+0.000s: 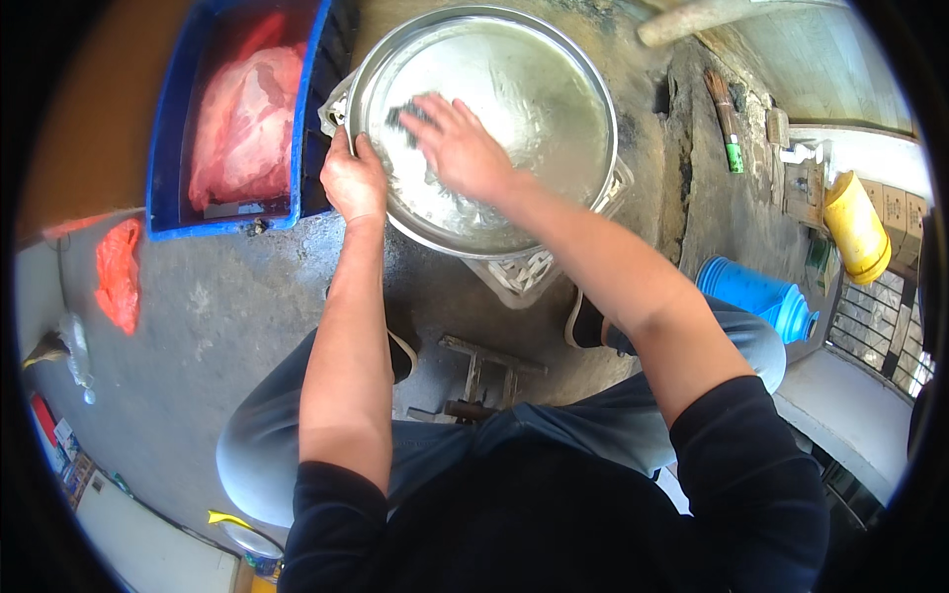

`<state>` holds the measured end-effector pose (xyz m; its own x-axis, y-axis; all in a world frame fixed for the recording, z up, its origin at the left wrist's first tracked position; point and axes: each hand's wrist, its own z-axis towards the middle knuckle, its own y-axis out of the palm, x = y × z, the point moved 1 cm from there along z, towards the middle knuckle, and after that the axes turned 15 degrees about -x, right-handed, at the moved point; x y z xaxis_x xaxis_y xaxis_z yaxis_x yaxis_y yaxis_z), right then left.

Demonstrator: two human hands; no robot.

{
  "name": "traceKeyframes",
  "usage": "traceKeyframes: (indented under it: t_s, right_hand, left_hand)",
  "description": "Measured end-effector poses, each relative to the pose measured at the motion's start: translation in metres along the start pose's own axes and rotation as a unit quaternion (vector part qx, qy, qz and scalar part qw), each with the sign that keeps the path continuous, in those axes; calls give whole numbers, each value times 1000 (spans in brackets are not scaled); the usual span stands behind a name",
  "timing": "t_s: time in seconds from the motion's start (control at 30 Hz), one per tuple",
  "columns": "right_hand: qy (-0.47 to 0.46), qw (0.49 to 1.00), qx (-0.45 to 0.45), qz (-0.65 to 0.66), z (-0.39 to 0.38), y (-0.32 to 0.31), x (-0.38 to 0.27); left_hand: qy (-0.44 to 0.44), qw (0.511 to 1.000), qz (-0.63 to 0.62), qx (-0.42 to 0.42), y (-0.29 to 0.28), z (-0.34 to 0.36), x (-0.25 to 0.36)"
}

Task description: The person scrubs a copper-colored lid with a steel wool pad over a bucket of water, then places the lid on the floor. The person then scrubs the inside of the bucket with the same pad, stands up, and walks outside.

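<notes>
A large round metal basin (554,212) with a shiny rim sits in front of me on a pale plastic crate (524,287). At the basin's left side, my left hand (354,180) is closed on the rim, thumb over the edge. Inside, my right hand (463,148) presses a dark scouring pad (398,115) against the metal towards the left wall. Motion blurs the fingers, and they partly hide the pad. The basin's inner surface looks wet.
Left of the basin, a blue tub (299,148) holds a big piece of raw meat (252,128) in reddish liquid. A red plastic bag (119,275) lies on the floor. To the right are a brush (724,109), a blue bucket (746,292) and a yellow bucket (856,227).
</notes>
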<state>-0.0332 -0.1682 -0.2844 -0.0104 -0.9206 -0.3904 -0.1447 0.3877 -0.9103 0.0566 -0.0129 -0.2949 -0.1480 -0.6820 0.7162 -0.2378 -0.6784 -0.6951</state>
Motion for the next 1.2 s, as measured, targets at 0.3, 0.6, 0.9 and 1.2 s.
traceKeyframes:
  t_s: [0.3,0.6,0.9,1.2]
  right_hand:
    - [-49,998,-34,22,-39,1,-21]
    - [-91,984,1,-154,89,-9,33]
    - [125,980,-121,-100,7,-75,157]
    - [134,990,-14,-34,-58,-7,69]
  left_hand:
    - [-69,991,-115,27,2,-1,5]
    - [-15,1000,-14,13,-3,-3,-3]
    - [-30,999,-23,37,8,-5,5]
    - [-61,984,-150,78,6,-2,-11]
